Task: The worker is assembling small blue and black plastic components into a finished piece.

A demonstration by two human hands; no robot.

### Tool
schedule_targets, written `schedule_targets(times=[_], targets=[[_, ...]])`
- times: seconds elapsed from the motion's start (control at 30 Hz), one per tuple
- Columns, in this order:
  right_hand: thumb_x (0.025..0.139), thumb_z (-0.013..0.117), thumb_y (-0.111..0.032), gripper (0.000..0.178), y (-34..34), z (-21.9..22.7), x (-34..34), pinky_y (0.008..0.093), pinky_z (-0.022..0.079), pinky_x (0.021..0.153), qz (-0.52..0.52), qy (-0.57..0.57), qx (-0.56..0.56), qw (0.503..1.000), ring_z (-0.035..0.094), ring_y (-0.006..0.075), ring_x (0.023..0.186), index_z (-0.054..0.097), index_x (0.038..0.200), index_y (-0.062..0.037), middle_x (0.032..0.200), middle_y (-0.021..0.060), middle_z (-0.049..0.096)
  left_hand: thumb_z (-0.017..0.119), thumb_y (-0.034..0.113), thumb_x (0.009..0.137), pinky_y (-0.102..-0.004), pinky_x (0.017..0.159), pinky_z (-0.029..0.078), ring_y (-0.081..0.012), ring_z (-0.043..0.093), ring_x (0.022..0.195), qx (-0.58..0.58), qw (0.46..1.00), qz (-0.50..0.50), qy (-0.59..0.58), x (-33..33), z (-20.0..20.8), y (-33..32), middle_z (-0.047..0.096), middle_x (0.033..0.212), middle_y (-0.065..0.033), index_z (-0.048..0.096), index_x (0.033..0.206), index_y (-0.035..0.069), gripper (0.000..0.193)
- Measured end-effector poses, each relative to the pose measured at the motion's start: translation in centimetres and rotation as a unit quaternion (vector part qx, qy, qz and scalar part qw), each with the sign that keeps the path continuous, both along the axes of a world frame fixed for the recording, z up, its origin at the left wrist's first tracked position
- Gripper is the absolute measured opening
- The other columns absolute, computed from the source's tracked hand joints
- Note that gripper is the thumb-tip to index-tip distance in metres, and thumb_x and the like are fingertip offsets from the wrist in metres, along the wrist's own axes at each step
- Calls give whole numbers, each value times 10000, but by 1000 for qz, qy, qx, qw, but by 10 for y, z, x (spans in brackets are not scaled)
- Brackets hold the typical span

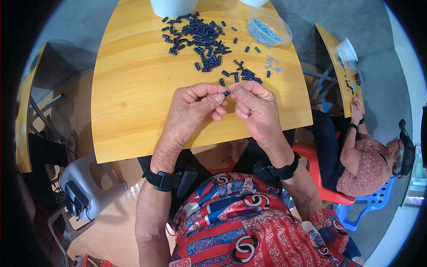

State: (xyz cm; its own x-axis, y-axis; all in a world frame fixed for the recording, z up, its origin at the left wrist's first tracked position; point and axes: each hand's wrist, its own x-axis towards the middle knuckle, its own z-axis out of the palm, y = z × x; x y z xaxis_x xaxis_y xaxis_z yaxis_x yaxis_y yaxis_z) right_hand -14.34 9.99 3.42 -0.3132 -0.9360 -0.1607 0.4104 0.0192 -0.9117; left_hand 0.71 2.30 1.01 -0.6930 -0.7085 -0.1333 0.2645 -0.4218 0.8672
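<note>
My left hand (192, 109) and my right hand (255, 107) meet over the near part of a wooden table (133, 89). Their fingertips pinch one small black plastic piece (227, 93) between them. A heap of the same black pieces (198, 35) lies farther back on the table, with a smaller scatter (242, 74) just beyond my fingers. A few small silver metal parts (272, 63) lie to the right of that scatter. A clear plastic bowl (268, 27) holding more silver parts stands at the back right.
A white container (173, 6) stands at the table's far edge. To the right, another person (364, 155) sits on a blue chair at a second wooden table (340, 66). A grey stool (89, 184) stands at my lower left.
</note>
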Motion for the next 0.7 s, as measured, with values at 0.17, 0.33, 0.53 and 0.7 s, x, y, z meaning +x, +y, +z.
schedule_targets(times=[0.17,0.33,0.53,0.7], targets=[[858,681,-103,110,-3,-4,2,169,311,457,-32,85,-2,996,408,15,532,693,906,-6,713,-19,608,615,76,896,-235,607,520,-107,619,678,0,1000,-1,-14,0,1,1,666,820,-61,656,1027,-8,161],[851,690,-102,100,-4,-6,3,167,305,455,-35,112,-5,993,408,11,529,696,899,-15,698,-26,599,615,79,897,-232,607,522,-107,623,678,2,1000,5,-18,0,2,1,667,819,-62,656,1023,-9,160],[851,689,-97,88,-5,-7,3,164,309,472,-41,162,-11,986,416,6,552,698,886,-17,705,-32,596,619,77,894,-227,601,524,-105,626,674,-2,1000,7,-20,0,2,1,667,816,-65,657,1016,-13,156],[846,688,-64,70,-6,-6,4,173,357,541,-46,217,-36,974,457,15,634,696,875,0,728,-35,590,621,75,892,-223,594,526,-106,628,663,-7,1000,6,-27,-1,1,2,667,810,-69,660,1006,-15,151]])
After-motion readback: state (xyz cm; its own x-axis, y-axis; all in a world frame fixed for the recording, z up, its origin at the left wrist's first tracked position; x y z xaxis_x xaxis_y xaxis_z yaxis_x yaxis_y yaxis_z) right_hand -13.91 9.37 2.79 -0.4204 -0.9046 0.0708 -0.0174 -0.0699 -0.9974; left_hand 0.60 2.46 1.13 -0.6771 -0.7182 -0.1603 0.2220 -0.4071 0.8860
